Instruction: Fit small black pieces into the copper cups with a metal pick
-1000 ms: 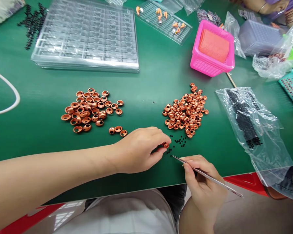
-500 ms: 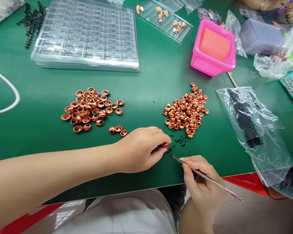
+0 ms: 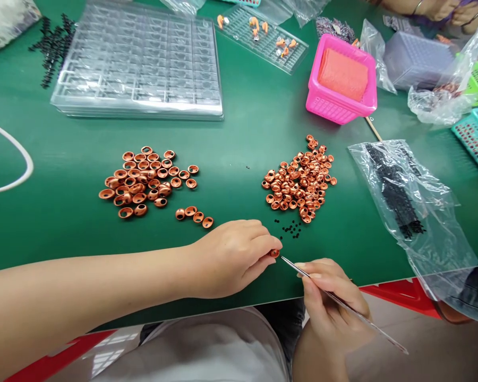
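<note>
My left hand [image 3: 231, 257] is closed, pinching a small hollow copper-coloured shell [image 3: 275, 253] between thumb and fingertips. In my right hand [image 3: 330, 297] is a pair of thin metal tweezers [image 3: 344, 303], held like a pen. Its tip lies close beside the shell; whether it touches, or carries a tiny part, I cannot tell. Just beyond my left fingertips lie several tiny black dots [image 3: 293, 229]. A heap of copper-coloured shells [image 3: 302, 183] sits past them. More shells with round openings [image 3: 143, 183] are spread to the left, a short row of them [image 3: 198, 217] near my left wrist.
Stacked clear plastic trays [image 3: 139, 63] stand at the back left, beside black parts [image 3: 56, 50]. A pink basket [image 3: 340, 106] holds an orange block. On the right lies a clear bag [image 3: 434, 212] with black strips. A white cable [image 3: 19, 175] loops at the left edge.
Both hands have come slightly nearer the table's front edge. The tweezers' tip has moved from the black dots up to the held shell. Another shell shows in the row by my left wrist.
</note>
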Tool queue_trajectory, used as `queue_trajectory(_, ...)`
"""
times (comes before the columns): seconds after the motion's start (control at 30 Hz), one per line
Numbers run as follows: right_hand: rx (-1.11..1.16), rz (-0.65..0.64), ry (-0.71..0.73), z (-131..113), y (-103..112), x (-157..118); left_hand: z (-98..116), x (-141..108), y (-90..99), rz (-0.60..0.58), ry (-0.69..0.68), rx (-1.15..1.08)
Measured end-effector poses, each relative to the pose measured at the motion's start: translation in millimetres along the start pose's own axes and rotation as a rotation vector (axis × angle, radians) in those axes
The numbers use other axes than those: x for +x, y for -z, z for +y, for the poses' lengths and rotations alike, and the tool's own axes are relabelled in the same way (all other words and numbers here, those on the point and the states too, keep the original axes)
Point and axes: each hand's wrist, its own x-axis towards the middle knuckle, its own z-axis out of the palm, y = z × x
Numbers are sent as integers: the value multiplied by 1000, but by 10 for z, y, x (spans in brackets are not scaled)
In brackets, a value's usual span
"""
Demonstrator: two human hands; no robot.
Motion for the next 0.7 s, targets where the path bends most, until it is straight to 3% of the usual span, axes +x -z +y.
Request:
queue_trajectory(0.2,-37,-74,21,-11,8,5,-50,2,-67,62,-37,-2)
queue_trajectory(0.7,-152,-147,98,-3,8,6,-6,28,-37,45,-11,19)
